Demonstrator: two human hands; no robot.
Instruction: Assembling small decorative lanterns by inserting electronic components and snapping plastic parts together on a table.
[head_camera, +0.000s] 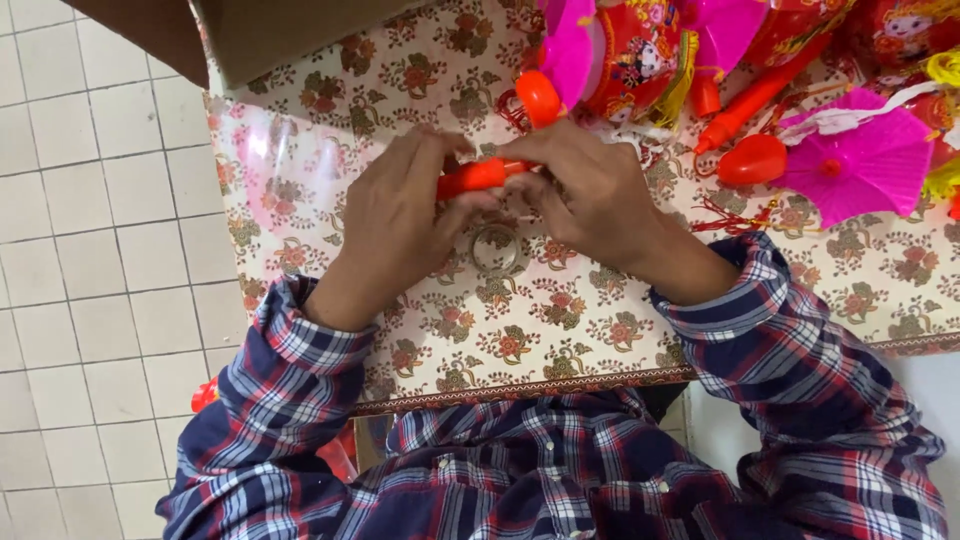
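We see both hands meeting near the worktop's (300, 200) far edge. The left hand (395, 215) curls its fingers (430, 150) around one end of an orange plastic stick (475, 177); the right hand (590, 185) pinches the other end. The stick is short, glossy, lying level just above the flowered cloth.

We see a glossy, smooth orange plastic stick (472, 177), a shiny floral plastic cover on the surface (560, 330), woven plaid cloth sleeves (290, 370), pink paper-like fans (860, 160), and matt floor tiles (90, 250).
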